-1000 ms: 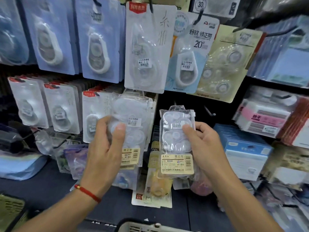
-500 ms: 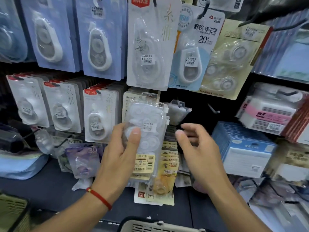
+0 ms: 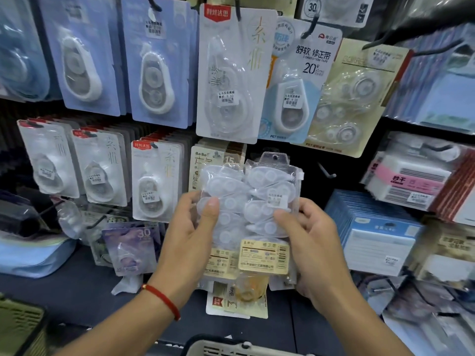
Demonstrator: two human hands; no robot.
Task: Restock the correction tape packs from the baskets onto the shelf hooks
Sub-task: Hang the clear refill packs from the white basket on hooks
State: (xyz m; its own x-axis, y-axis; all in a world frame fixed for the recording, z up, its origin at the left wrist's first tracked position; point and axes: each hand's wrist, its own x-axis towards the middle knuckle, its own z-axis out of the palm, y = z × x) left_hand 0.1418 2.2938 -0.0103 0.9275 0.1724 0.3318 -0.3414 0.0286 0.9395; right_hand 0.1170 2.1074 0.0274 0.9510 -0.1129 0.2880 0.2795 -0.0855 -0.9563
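Two clear correction tape packs (image 3: 257,209), each showing stacked white dispensers above a yellow label, are held upright and overlapping before the shelf hooks (image 3: 325,170).

packs (image 3: 259,209) before hooked cards (image 3: 228,73)

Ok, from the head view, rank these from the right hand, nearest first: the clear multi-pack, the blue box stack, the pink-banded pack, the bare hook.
From the right hand:
1. Clear multi-pack, gripped in it.
2. Blue box stack, just to its right.
3. Bare hook, above it.
4. Pink-banded pack, upper right, farthest.
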